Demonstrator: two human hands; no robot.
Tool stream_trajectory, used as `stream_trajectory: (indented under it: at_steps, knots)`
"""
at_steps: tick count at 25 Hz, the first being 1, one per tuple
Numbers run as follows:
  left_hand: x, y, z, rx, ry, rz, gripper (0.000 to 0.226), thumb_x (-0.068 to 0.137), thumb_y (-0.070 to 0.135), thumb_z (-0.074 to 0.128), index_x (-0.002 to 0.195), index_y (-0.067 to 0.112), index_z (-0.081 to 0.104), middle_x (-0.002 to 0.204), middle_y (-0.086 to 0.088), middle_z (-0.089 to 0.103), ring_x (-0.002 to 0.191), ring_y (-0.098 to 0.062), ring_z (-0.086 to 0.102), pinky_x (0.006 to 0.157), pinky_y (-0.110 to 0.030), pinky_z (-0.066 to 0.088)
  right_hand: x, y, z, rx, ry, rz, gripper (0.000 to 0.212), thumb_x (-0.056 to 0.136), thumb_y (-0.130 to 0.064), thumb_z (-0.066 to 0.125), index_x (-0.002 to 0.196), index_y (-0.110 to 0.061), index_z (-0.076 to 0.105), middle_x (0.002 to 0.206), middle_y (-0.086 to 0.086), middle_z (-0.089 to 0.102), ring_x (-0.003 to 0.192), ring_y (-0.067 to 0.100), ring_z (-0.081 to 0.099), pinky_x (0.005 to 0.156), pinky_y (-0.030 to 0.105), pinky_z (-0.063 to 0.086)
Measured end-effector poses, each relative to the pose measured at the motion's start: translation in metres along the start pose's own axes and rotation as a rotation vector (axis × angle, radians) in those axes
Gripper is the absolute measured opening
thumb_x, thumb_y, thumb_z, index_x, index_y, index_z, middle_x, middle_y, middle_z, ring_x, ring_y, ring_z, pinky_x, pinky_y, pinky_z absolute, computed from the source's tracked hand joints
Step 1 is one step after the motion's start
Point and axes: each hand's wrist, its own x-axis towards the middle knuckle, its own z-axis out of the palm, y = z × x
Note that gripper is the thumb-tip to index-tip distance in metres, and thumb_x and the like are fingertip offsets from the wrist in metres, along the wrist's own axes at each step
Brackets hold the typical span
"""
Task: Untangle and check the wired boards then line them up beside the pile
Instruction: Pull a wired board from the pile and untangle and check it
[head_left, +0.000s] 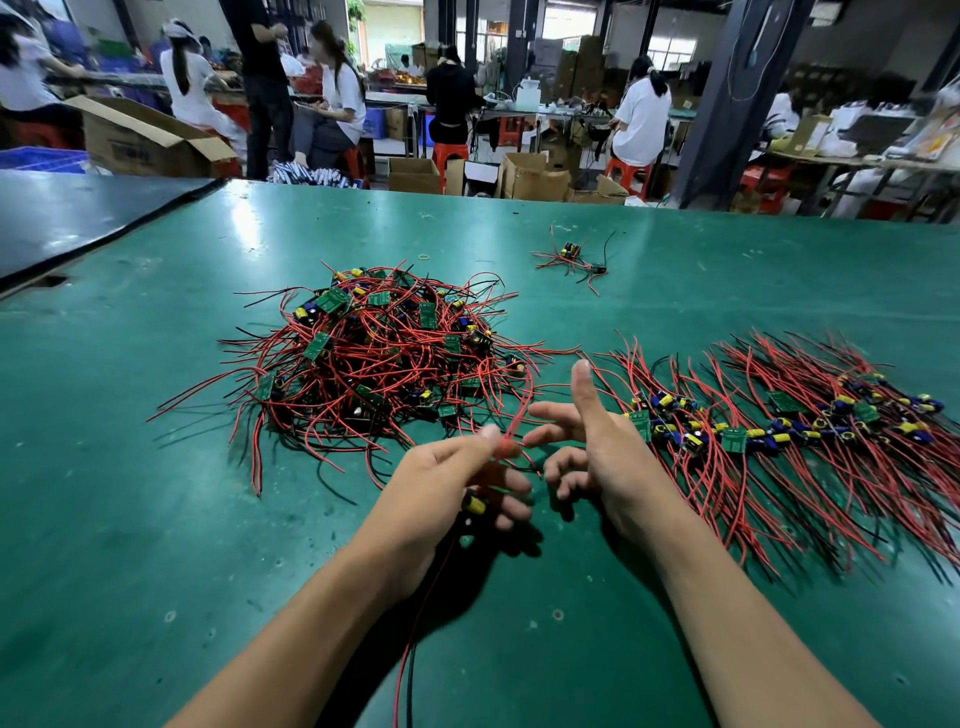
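A tangled pile (374, 353) of small green boards with red and black wires lies at the middle left of the green table (156, 519). To the right, a row of lined-up boards (779, 426) stretches out with wires fanned toward and away from me. My left hand (441, 488) pinches a bunch of red wires and holds one wired board (474, 504) with a yellow part under its fingers; its wires hang down toward me. My right hand (592, 441) hovers beside it, thumb up, fingers spread and holding nothing.
Two or three stray wired boards (576, 260) lie farther back on the table. A darker table section (78, 218) sits at the left. Behind the far edge are cardboard boxes (530, 179), red stools and several seated people at benches.
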Motion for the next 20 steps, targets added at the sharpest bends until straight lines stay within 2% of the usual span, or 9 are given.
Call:
stream_trajectory:
  at_steps: [3, 5, 6, 9, 12, 15, 17, 20]
  knots:
    - [0.004, 0.007, -0.004, -0.174, -0.007, -0.068, 0.059, 0.098, 0.055, 0.034, 0.12, 0.006, 0.058, 0.1, -0.016, 0.074, 0.086, -0.028, 0.073, 0.075, -0.035, 0.059, -0.002, -0.002, 0.004, -0.003, -0.01, -0.009, 0.087, 0.067, -0.086, 0.045, 0.109, -0.013, 0.069, 0.076, 0.002, 0.071, 0.047, 0.015, 0.057, 0.038, 0.023, 0.044]
    - [0.004, 0.01, -0.007, -0.242, -0.034, -0.074, 0.067, 0.097, 0.061, 0.027, 0.129, 0.007, 0.051, 0.112, -0.018, 0.071, 0.105, -0.031, 0.069, 0.09, -0.042, 0.055, -0.003, -0.002, 0.005, -0.02, -0.02, -0.033, 0.084, 0.066, -0.085, 0.05, 0.106, -0.014, 0.07, 0.074, 0.002, 0.067, 0.048, 0.017, 0.057, 0.039, 0.025, 0.045]
    - [0.004, 0.012, -0.007, -0.274, -0.04, -0.069, 0.07, 0.096, 0.062, 0.025, 0.133, 0.007, 0.048, 0.116, -0.019, 0.07, 0.109, -0.031, 0.067, 0.093, -0.044, 0.053, -0.004, -0.001, 0.006, -0.041, -0.031, -0.05, 0.078, 0.068, -0.084, 0.054, 0.102, -0.016, 0.071, 0.072, 0.004, 0.065, 0.048, 0.017, 0.056, 0.039, 0.025, 0.045]
    - [0.004, 0.013, -0.008, -0.394, -0.038, -0.045, 0.075, 0.095, 0.065, 0.025, 0.14, 0.008, 0.043, 0.124, -0.019, 0.065, 0.11, -0.033, 0.066, 0.093, -0.047, 0.053, -0.01, 0.003, 0.011, -0.153, -0.05, -0.106, 0.062, 0.064, -0.077, 0.071, 0.091, -0.021, 0.069, 0.068, 0.002, 0.061, 0.047, 0.016, 0.056, 0.041, 0.027, 0.045]
    - [0.005, 0.013, -0.009, -0.499, -0.014, -0.021, 0.077, 0.093, 0.067, 0.029, 0.143, 0.011, 0.042, 0.131, -0.017, 0.06, 0.109, -0.029, 0.067, 0.081, -0.043, 0.059, -0.014, 0.008, 0.023, -0.244, -0.029, -0.138, 0.065, 0.055, -0.067, 0.08, 0.097, -0.021, 0.058, 0.081, -0.002, 0.063, 0.055, 0.012, 0.06, 0.048, 0.029, 0.049]
    - [0.007, 0.012, -0.012, -0.583, 0.013, 0.007, 0.081, 0.088, 0.069, 0.036, 0.144, 0.011, 0.042, 0.137, -0.02, 0.053, 0.113, -0.031, 0.065, 0.077, -0.042, 0.059, -0.022, 0.01, 0.035, -0.307, -0.166, -0.147, 0.053, 0.064, -0.047, 0.087, 0.099, -0.021, 0.057, 0.075, -0.005, 0.067, 0.058, 0.012, 0.061, 0.052, 0.031, 0.051]
    - [0.009, 0.01, -0.016, -0.577, 0.007, 0.031, 0.084, 0.084, 0.072, 0.039, 0.144, 0.013, 0.042, 0.138, -0.019, 0.053, 0.119, -0.029, 0.061, 0.081, -0.042, 0.057, -0.025, 0.009, 0.039, -0.379, -0.178, -0.184, 0.038, 0.073, -0.029, 0.087, 0.1, -0.022, 0.061, 0.08, -0.004, 0.069, 0.061, 0.01, 0.06, 0.061, 0.034, 0.055]
    - [0.011, 0.008, -0.019, -0.544, 0.015, 0.056, 0.084, 0.08, 0.072, 0.042, 0.141, 0.014, 0.045, 0.137, -0.018, 0.054, 0.125, -0.028, 0.057, 0.1, -0.043, 0.048, -0.024, 0.005, 0.037, -0.406, -0.065, -0.252, 0.019, 0.08, -0.019, 0.081, 0.094, -0.021, 0.068, 0.086, -0.001, 0.073, 0.07, 0.012, 0.065, 0.073, 0.033, 0.056]
